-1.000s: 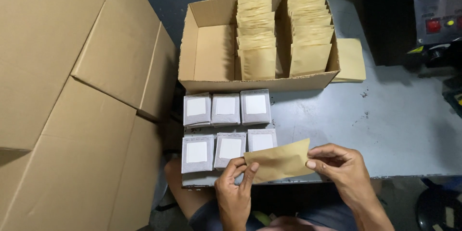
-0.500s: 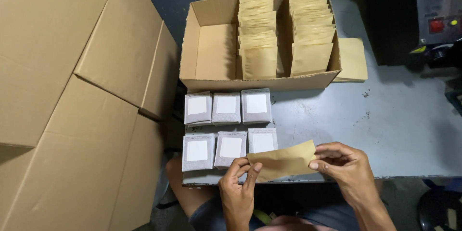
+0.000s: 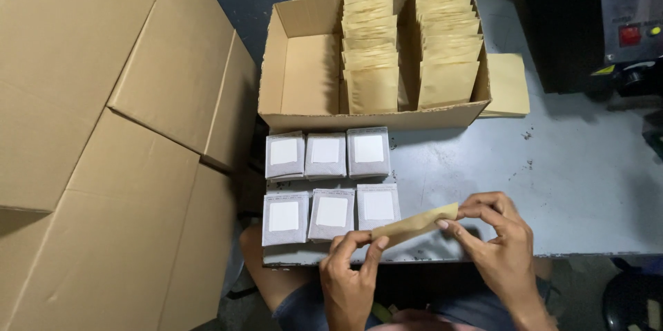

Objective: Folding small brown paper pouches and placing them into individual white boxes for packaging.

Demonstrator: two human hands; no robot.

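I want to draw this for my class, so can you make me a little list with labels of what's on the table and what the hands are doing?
left hand: pinches the left end of a brown paper envelope
right hand: pinches the envelope's right end
grey packets: six with white squares, in two rows of three
cardboard box: open, two rows of brown envelopes standing inside, left part bare
table: grey
left side: big flattened cartons

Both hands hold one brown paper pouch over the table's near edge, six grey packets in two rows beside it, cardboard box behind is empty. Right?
Not empty. The head view shows the cardboard box holding two rows of brown pouches; only its left part is bare. The rest stands.
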